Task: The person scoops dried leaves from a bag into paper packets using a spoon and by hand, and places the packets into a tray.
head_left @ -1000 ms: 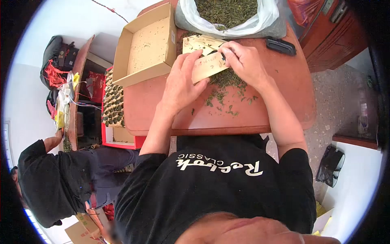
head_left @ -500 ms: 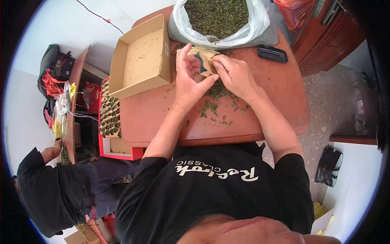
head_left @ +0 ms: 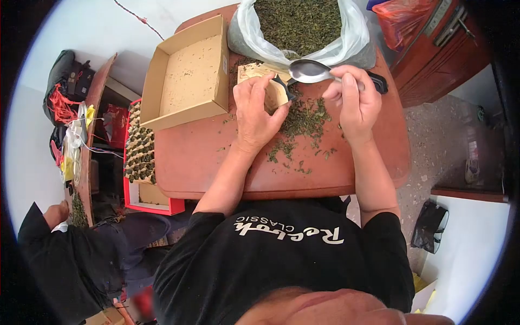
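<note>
- I have my left grip curved partway closed around a small paper packet, thumb on one side and fingers on the other; I judge this hold props its mouth wide without crushing it.
- That packet is just above the near side of the surface, its mouth facing up toward my camera, a dark edge along its rim. I see pale paper inside, but the angle is poor and I can't tell whether any leaf lies at the bottom.
- My right grip is pinched closed on the handle of a metal spoon, its bowl pointing left toward the packet. The bowl shows bare metal, and holding it by the far end seems to leave it free to dip.
- Behind both is a plastic bag, rim folded outward, full of dried leaf; it stands within easy reach, I'd say for scooping.
- Loose leaf lies scattered beside the packet, and flat paper packets lie just behind it, handy to my left.
- The cardboard box at left holds only crumbs.
- Beyond the surface's left edge, a red box holds filled packets in tight rows, likely packed so to stay upright.
</note>
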A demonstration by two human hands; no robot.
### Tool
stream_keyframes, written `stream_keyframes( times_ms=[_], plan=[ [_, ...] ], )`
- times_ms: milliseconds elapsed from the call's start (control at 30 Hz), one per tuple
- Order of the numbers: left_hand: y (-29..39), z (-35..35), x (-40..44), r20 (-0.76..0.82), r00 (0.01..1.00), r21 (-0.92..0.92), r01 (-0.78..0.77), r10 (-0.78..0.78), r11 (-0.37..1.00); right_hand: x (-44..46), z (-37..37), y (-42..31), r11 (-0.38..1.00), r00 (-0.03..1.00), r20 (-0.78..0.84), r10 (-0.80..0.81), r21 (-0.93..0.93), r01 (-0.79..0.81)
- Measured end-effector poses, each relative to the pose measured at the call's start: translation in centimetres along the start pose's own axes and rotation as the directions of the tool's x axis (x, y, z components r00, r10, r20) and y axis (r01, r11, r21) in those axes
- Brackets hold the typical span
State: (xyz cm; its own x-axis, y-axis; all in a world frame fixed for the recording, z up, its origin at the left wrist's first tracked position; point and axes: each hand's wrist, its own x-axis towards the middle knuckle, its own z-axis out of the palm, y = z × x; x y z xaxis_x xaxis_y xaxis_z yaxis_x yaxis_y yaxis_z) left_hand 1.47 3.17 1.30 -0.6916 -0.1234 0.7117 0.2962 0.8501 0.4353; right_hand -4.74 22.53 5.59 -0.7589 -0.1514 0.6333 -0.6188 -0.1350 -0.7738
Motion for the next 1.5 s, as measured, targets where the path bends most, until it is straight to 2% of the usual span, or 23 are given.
stream_keyframes(
  times_ms=[100, 133, 233, 333, 567, 667, 767, 867, 967, 1100, 1233, 1300, 1500],
  plan=[
    [-0.3, -0.2, -0.2, -0.004, 0.999, -0.02, 0.053, -0.053, 0.998, -0.5, 0.5, -0.6, 0.995, 0.996, 0.056, -0.071, -0.071, 0.075],
    [-0.3, -0.2, -0.2, -0.008, 0.998, -0.029, 0.066, -0.066, 0.997, -0.7, 0.6, -0.3, 0.997, 0.996, 0.076, -0.042, -0.069, 0.047],
    [-0.5, 0.0, -0.4, -0.016, 0.998, -0.018, 0.061, -0.061, 0.998, -0.7, 1.1, -0.1, 0.98, 0.984, 0.122, -0.129, -0.14, 0.145],
    [-0.4, 0.0, -0.5, -0.001, 0.995, -0.06, 0.099, -0.099, 0.993, -0.8, 1.2, 0.0, 0.979, 0.984, 0.125, -0.125, -0.143, 0.143],
    [-0.4, -0.2, -0.1, -0.039, 0.999, -0.097, 0.023, -0.027, 0.995, -0.8, 1.8, 0.5, 0.962, 0.966, 0.191, -0.172, -0.177, 0.206],
    [-0.7, -0.1, -0.2, -0.025, 1.0, -0.096, 0.006, -0.009, 0.995, -0.8, 1.9, 0.4, 0.972, 0.968, 0.225, -0.113, -0.179, 0.155],
    [-0.6, -0.2, -0.1, 0.026, 0.999, -0.095, 0.036, -0.033, 0.995, -0.8, 1.9, 0.7, 0.983, 0.98, 0.197, 0.0, -0.179, 0.036],
    [-0.4, -0.3, -0.3, 0.055, 0.997, -0.119, 0.069, -0.062, 0.991, -0.6, 1.5, 0.8, 0.976, 0.962, 0.177, 0.207, -0.098, -0.193],
    [-0.4, -0.3, -0.4, 0.103, 0.991, -0.166, 0.104, -0.087, 0.981, -0.2, 1.2, 1.5, 0.841, 0.86, 0.223, 0.459, 0.204, -0.502],
    [-1.1, 0.1, -0.7, 0.178, 0.978, -0.3, 0.162, -0.112, 0.94, 0.2, 0.5, 2.0, 0.82, 0.842, 0.267, 0.469, 0.222, -0.527],
    [-1.0, -0.1, -0.7, 0.272, 0.947, -0.372, 0.265, -0.168, 0.89, 0.0, 0.7, 1.5, 0.866, 0.872, 0.227, 0.433, 0.163, -0.473],
    [-1.2, 0.3, -0.8, 0.247, 0.947, -0.445, 0.299, -0.206, 0.844, -0.1, 0.9, 1.3, 0.901, 0.897, 0.211, 0.388, 0.118, -0.418],
    [-1.5, 0.4, -0.8, 0.251, 0.936, -0.508, 0.346, -0.249, 0.789, 0.1, 0.6, 2.0, 0.834, 0.854, 0.247, 0.458, 0.214, -0.509]
  ],
)
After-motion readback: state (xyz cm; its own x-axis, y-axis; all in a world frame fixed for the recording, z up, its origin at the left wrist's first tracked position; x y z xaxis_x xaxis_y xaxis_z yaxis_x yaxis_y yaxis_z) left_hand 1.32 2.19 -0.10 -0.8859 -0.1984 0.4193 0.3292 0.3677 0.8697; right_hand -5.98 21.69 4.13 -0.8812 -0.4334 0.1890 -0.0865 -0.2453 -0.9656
